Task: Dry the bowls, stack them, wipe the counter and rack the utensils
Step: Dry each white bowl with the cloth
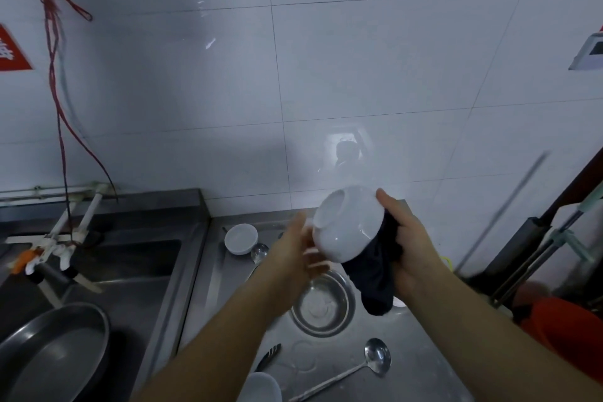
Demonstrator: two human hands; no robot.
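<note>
Above counter [408, 365], right hand [411, 245] holds cloth [375, 274] inside bowl [347, 228].

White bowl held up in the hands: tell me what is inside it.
A dark cloth runs into the white bowl from the right hand. The bowl's interior faces away, hidden.

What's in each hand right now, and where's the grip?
Right hand grips the dark cloth pushed into the white bowl, thumb on its wall. Left hand is blurred; its fingers touch the bowl's base side.
</note>
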